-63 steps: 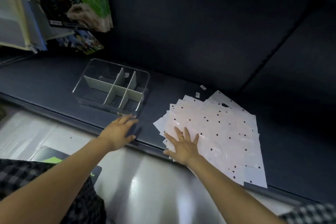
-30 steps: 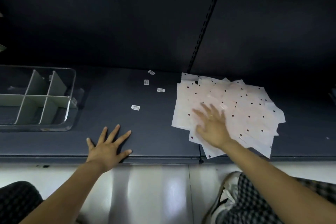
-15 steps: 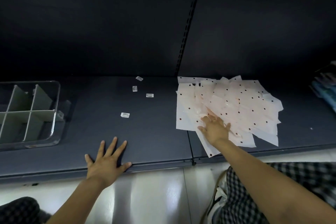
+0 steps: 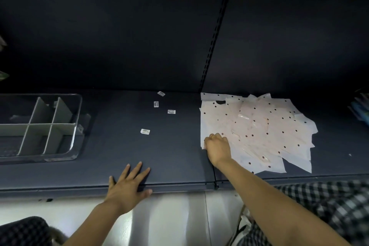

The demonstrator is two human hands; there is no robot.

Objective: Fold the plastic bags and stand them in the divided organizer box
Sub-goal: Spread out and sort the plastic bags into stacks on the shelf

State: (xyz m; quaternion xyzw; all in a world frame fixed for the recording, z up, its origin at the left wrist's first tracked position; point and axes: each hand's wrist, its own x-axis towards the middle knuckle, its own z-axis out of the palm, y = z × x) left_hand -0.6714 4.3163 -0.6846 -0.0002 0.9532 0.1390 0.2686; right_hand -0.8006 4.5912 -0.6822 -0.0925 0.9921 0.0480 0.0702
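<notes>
A loose pile of white plastic bags with dark dots (image 4: 259, 126) lies flat on the right part of a dark shelf. My right hand (image 4: 217, 148) sits at the pile's near left corner with its fingers curled down over the edge of the bags; the fingertips are hidden. My left hand (image 4: 128, 183) rests flat, fingers spread, on the shelf's front edge, well left of the pile. The clear organizer box (image 4: 76, 126) with grey dividers stands at the far left, and no bags show in its compartments.
Several small white barcode labels (image 4: 145, 131) lie on the dark shelf (image 4: 169, 156) between box and pile. A slotted upright (image 4: 213, 46) splits the dark back wall. A pale glossy floor runs below the shelf edge. Checked fabric covers my legs at the bottom corners.
My right hand slid from the middle of the pile to its near left corner and curled its fingers there. The view swung right. My left hand stayed flat on the shelf edge.
</notes>
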